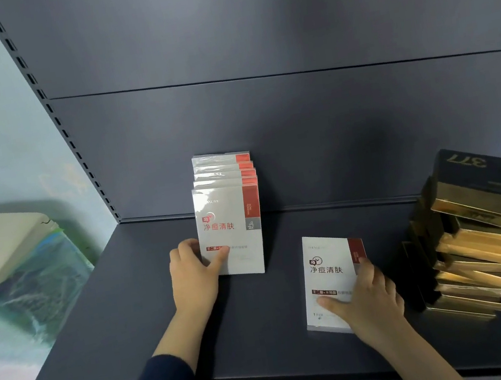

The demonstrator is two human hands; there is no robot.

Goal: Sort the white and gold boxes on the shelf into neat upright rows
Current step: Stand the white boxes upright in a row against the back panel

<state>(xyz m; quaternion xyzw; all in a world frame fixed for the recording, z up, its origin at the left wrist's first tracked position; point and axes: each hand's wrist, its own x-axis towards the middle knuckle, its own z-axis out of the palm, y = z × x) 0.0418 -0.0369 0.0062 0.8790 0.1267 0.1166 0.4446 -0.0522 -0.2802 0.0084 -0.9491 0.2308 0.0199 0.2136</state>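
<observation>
Rightward, a gold stack (482, 209) leans; left fingers (186, 247) grip the white row (230, 212), right fingers (368, 266) a lone box (326, 263).

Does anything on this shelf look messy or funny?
Yes. The gold boxes on the right are piled crooked, leaning and fanned out. A lone white box, gripped by the right hand, sits apart from the upright white row.

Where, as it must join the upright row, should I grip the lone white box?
Likely across its long side edges, from the right: the lone white box lies face up, and the right hand rests there; the left hand holds the row.
</observation>
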